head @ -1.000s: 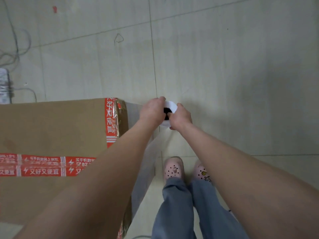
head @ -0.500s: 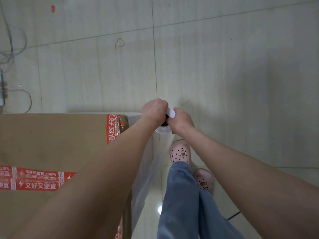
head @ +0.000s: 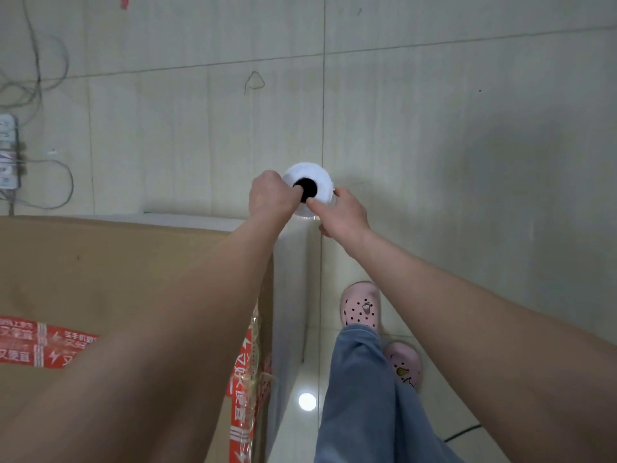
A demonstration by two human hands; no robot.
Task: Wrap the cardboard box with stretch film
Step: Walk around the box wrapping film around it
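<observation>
Both hands (head: 272, 197) grip film roll (head: 309, 182) beside cardboard box (head: 100, 269)

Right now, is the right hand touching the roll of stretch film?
Touching. In the head view the right hand pinches the roll of stretch film, thumb on its rim.

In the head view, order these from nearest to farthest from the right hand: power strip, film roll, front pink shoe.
1. film roll, held in the right hand.
2. front pink shoe, on the floor below.
3. power strip, far left edge.
</observation>
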